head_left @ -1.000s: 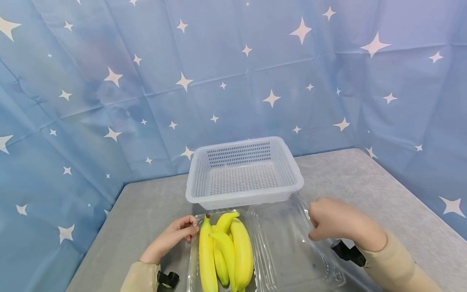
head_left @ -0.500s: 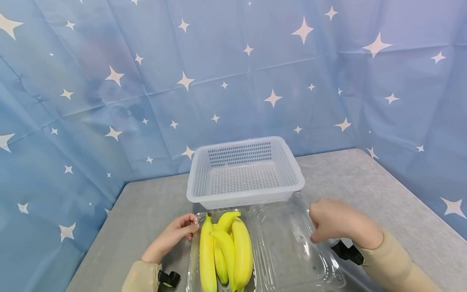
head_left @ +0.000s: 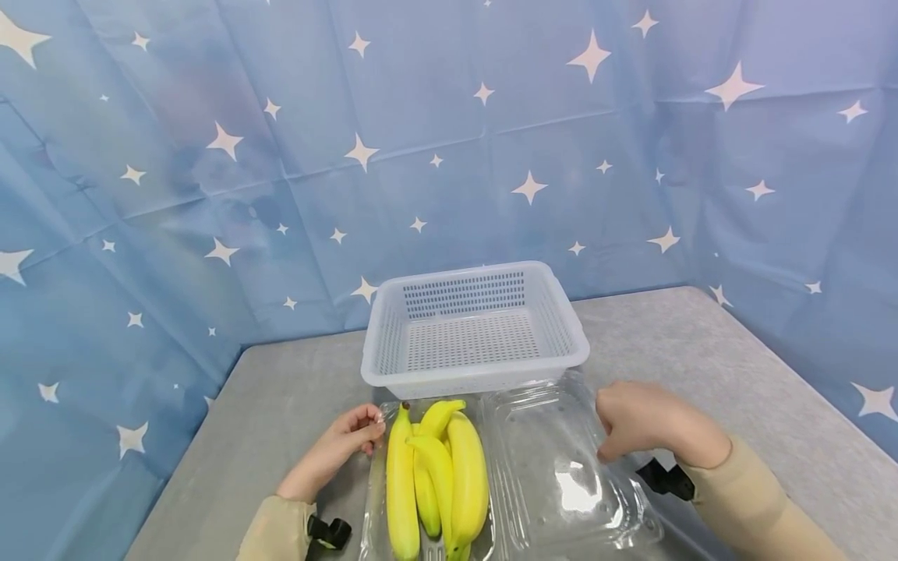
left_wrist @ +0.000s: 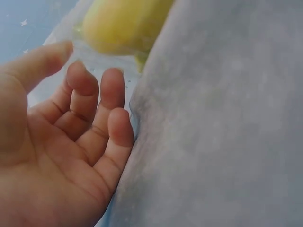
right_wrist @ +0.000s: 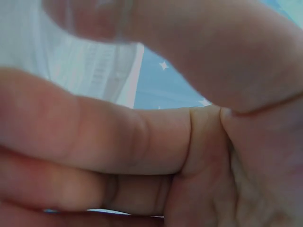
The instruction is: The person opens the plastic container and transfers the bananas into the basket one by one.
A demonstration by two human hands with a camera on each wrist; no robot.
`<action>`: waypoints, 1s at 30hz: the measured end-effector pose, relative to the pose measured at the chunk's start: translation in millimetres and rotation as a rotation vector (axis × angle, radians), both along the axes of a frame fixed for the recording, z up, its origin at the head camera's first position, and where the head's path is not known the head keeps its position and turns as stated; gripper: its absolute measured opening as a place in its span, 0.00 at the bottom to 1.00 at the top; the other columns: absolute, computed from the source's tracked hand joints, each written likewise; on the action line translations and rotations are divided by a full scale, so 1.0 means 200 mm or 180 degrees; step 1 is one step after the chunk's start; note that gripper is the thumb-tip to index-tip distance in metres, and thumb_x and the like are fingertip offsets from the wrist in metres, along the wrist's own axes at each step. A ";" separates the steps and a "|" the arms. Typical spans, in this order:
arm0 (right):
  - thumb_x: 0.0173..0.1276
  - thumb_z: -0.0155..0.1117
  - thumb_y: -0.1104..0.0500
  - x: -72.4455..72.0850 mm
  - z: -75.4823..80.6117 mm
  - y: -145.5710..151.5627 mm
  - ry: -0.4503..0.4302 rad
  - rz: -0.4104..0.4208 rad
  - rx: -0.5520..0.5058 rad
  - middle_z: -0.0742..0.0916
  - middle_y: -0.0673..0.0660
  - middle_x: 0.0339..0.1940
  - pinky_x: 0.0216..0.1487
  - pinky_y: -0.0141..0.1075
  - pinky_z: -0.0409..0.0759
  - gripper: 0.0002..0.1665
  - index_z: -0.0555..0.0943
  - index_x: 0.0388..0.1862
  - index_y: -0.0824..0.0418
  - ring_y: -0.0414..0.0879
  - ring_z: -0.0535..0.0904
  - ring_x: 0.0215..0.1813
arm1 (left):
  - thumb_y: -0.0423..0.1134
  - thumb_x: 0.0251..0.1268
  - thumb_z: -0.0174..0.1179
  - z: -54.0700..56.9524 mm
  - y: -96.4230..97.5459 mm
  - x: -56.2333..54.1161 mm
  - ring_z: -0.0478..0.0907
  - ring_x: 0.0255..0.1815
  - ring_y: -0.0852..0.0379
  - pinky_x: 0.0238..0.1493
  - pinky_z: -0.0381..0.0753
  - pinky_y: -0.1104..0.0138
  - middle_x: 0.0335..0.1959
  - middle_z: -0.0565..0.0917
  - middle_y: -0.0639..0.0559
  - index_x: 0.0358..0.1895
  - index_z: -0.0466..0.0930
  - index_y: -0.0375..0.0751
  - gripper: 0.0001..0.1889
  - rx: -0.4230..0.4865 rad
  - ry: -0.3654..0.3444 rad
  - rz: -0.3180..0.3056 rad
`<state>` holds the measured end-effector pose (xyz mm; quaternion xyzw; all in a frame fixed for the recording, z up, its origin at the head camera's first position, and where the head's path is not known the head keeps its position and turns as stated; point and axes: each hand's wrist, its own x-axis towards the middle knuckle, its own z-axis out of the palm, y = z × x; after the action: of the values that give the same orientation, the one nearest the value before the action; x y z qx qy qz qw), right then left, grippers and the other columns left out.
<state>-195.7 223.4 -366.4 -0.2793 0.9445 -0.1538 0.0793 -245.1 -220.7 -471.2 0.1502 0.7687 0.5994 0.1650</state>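
A clear plastic clamshell box lies opened out in the head view. Its base (head_left: 375, 499) bears several bananas (head_left: 459, 483), and its lid (head_left: 547, 499) spreads to the right. My left hand (head_left: 337, 452) pinches the rim at the base's upper left corner between thumb and index finger. Up close in the left wrist view, the other fingers of that hand (left_wrist: 71, 132) are loosely bent beside the plastic. On the opposite side my right hand (head_left: 652, 425) grips the lid's right edge. Clear plastic crosses the right thumb (right_wrist: 99, 19) in the right wrist view.
Behind the box stands a white perforated plastic basket (head_left: 470, 343), close to the lid's far edge. The grey tabletop (head_left: 288, 389) ends at a blue star-patterned curtain (head_left: 449, 156) at the back and sides.
Glare on the lid has brightened and spread toward its near right part. Both hands keep their places on the box. The whole head view has shifted slightly.
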 end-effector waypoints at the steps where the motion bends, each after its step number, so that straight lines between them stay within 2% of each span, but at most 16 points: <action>1: 0.35 0.65 0.63 0.00 0.00 0.00 0.0001 -0.0021 0.0019 0.51 0.39 0.10 0.17 0.28 0.45 0.28 0.53 0.07 0.45 0.34 0.43 0.17 | 0.41 0.71 0.56 0.00 0.01 0.00 0.75 0.32 0.55 0.34 0.77 0.65 0.32 0.77 0.45 0.42 0.70 0.35 0.11 0.0015 -0.0007 0.0042; 5: 0.35 0.64 0.63 -0.01 -0.01 0.00 -0.0025 -0.0121 0.0099 0.50 0.40 0.10 0.18 0.29 0.44 0.27 0.53 0.07 0.46 0.35 0.42 0.18 | 0.42 0.71 0.57 -0.01 0.03 0.00 0.76 0.32 0.56 0.33 0.77 0.66 0.32 0.77 0.47 0.43 0.71 0.37 0.11 0.0101 -0.0025 0.0187; 10: 0.36 0.65 0.61 -0.03 -0.03 0.00 -0.0084 -0.0211 0.0206 0.52 0.40 0.09 0.19 0.31 0.43 0.26 0.55 0.06 0.46 0.36 0.43 0.18 | 0.40 0.71 0.56 -0.02 0.04 0.00 0.76 0.30 0.58 0.32 0.77 0.67 0.31 0.77 0.48 0.43 0.71 0.37 0.09 0.0170 0.0024 0.0273; 21: 0.39 0.70 0.59 -0.08 -0.09 -0.01 -0.0316 -0.0308 0.0281 0.64 0.39 0.03 0.18 0.32 0.49 0.21 0.66 0.03 0.50 0.36 0.50 0.14 | 0.40 0.70 0.57 -0.02 0.05 0.01 0.75 0.29 0.56 0.29 0.76 0.67 0.31 0.76 0.47 0.44 0.71 0.35 0.11 0.0209 -0.0113 0.0629; 30: 0.39 0.71 0.57 -0.09 -0.12 -0.01 -0.0330 -0.0276 0.0322 0.72 0.41 0.03 0.16 0.33 0.57 0.16 0.74 0.03 0.51 0.37 0.62 0.13 | 0.38 0.70 0.57 -0.04 0.05 0.01 0.74 0.28 0.58 0.28 0.76 0.69 0.30 0.75 0.48 0.42 0.71 0.35 0.09 0.0252 0.0016 0.0630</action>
<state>-214.5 220.9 -391.4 -0.2254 0.9569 -0.1233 0.1354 -243.3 -210.2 -479.0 0.0814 0.7560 0.6422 0.0970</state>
